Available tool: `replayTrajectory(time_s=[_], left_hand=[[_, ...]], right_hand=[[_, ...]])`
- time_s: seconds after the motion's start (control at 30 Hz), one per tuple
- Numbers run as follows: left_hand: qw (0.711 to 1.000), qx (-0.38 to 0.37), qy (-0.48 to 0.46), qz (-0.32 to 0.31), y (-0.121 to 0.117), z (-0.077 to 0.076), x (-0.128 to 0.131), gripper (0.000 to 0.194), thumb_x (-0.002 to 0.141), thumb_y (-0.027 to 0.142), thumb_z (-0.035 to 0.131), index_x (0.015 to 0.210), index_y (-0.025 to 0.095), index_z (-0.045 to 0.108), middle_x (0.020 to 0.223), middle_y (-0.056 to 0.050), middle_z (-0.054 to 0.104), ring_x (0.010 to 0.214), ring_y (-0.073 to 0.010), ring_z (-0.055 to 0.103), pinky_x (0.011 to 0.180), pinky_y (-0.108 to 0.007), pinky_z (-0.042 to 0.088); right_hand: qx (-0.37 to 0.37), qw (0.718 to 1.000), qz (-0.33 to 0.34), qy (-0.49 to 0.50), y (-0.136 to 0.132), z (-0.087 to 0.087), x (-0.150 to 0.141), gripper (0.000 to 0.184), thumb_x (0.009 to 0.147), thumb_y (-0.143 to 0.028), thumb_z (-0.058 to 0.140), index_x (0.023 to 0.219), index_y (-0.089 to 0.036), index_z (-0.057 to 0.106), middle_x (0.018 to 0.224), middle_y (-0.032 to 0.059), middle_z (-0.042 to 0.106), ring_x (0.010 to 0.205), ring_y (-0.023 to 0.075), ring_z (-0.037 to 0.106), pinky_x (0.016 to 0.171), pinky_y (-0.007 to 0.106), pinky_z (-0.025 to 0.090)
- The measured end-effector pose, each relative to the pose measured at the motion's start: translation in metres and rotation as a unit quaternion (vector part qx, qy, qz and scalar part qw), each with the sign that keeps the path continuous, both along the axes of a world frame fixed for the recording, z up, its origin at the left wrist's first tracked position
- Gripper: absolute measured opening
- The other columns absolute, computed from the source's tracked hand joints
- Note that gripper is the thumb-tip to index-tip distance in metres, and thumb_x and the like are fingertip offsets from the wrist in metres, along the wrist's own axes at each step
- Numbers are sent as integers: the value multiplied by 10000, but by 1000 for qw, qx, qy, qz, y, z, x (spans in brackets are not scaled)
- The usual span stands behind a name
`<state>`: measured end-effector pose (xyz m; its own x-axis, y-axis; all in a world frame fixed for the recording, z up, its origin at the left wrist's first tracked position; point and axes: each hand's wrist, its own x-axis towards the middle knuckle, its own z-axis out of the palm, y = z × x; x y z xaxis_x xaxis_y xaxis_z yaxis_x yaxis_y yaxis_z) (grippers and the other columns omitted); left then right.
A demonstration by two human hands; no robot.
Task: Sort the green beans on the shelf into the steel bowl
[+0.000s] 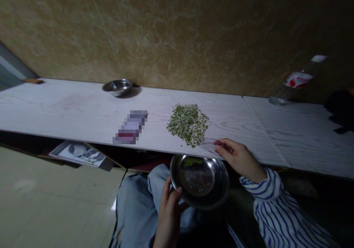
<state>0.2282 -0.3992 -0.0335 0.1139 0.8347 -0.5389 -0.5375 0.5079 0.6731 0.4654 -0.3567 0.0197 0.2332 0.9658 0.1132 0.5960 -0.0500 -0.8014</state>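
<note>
A marbled tan wall (177, 37) backs a white wood-grain counter (235, 117), and ripped blue jeans (132, 203) show below its front edge. Of the 2 steel bowls in view, the larger, the deep mixing bowl (219, 183), sits over the lap just under that edge, tipped a little so its inside shows. The left hand (171, 203) grips it by the near-left side, thumb at the rim, fingers outside. A clear bottle with a red-and-white label (298, 80) stands at the right by the wall; the small steel bowl (117, 92) rests at the back left, and a pixelated item (131, 128) lies in front of it.

A loose pile of mung beans (186, 122) covers the middle of the counter, with 1 smaller batch (192, 162) inside the mixing bowl. At the pile's near-right fringe, the right hand (242, 159) pinches a thin, clear plastic piece (207, 144), perhaps a protractor, between thumb and fingers.

The work seems partway along, with beans in 2 places. A next stroke from this pose would call for the plastic flat on the counter and the bowl steady, close beneath the edge.
</note>
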Motion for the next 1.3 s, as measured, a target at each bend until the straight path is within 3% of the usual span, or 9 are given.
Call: replayTrajectory(time_s=[0.3,0.67,0.93,1.13,1.3], left_hand=[[1000,1,2,-16,1,3,-1,632,781,324,694,1389,249,540,1274,-111,668,1088,-292,643,829,-397,555],[1000,1,5,-17,1,0,0,678,780,339,697,1423,224,515,1264,-135,678,1054,-303,648,807,-411,559],[1000,3,9,-13,1,-5,-2,682,776,354,685,1423,248,496,1314,-138,647,1091,-315,635,704,-351,559],[1000,-7,16,4,1,-3,-3,614,759,355,703,1349,258,566,1334,-106,638,1116,-294,628,775,-358,557],[1000,-9,23,7,2,0,-4,677,734,358,711,1387,287,548,1288,-98,659,1087,-295,641,779,-371,557]], right_hand=[[2,999,37,7,1,3,-12,227,886,-377,591,976,-209,715,856,44,748,768,194,685,705,305,540],[2,1000,-2,-20,-2,2,4,230,878,-394,595,969,-223,719,849,42,751,784,211,699,710,320,543],[10,1000,13,-19,5,4,-10,223,882,-373,585,958,-209,716,821,41,746,751,199,688,698,311,538],[15,1000,21,-15,7,3,-13,217,886,-367,591,973,-216,720,858,44,752,778,199,688,716,309,543],[20,999,27,-14,8,2,-13,198,880,-359,600,957,-222,720,863,40,755,784,199,692,721,308,548]])
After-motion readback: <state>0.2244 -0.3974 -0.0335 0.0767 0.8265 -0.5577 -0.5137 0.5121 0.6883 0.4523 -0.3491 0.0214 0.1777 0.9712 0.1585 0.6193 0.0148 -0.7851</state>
